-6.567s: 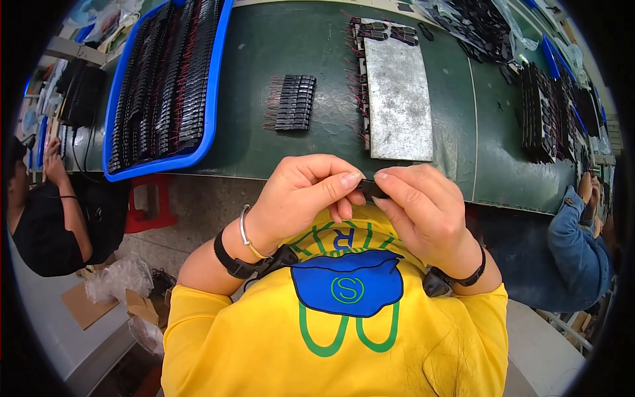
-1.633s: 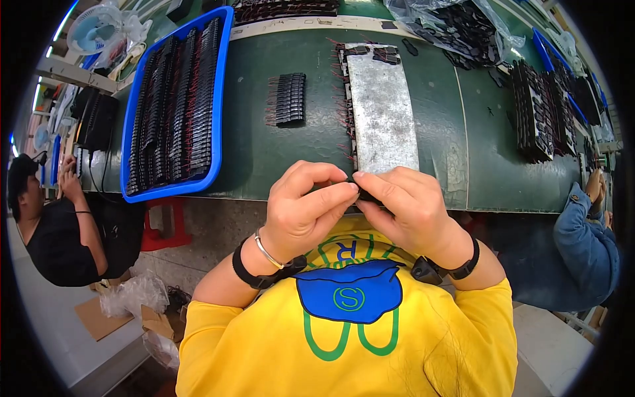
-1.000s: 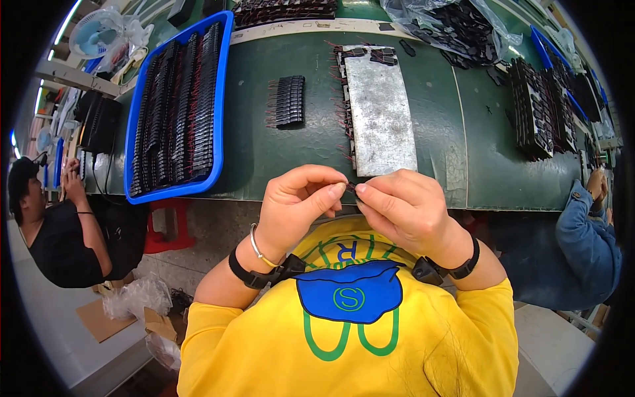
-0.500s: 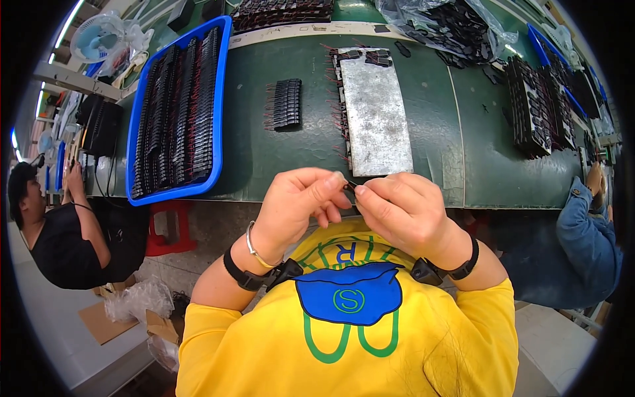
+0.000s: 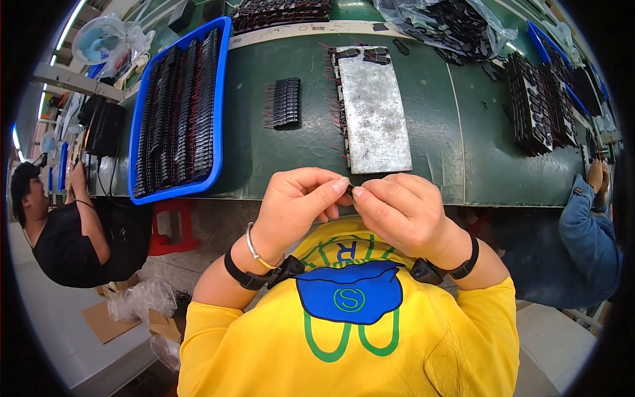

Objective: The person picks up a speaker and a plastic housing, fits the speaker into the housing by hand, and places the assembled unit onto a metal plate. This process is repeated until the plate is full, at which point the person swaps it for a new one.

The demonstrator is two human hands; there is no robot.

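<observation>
A short-sleeved yellow shirt (image 5: 350, 351) is worn, printed with a black-edged blue shape (image 5: 374, 298), around which green loops (image 5: 324, 360) are printed at six o'clock, black wrist straps (image 5: 471, 264) are buckled at nine and half past two, and a silvery bangle (image 5: 251, 246) is worn at ten.

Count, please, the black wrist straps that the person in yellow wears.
2: left strap, close behind the left hand; right strap, close behind the right hand. Each goes around a wrist; no other strap seems hidden.

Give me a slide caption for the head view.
Left hand and right hand pinch a small black part before a grey plate on a green table.
</observation>
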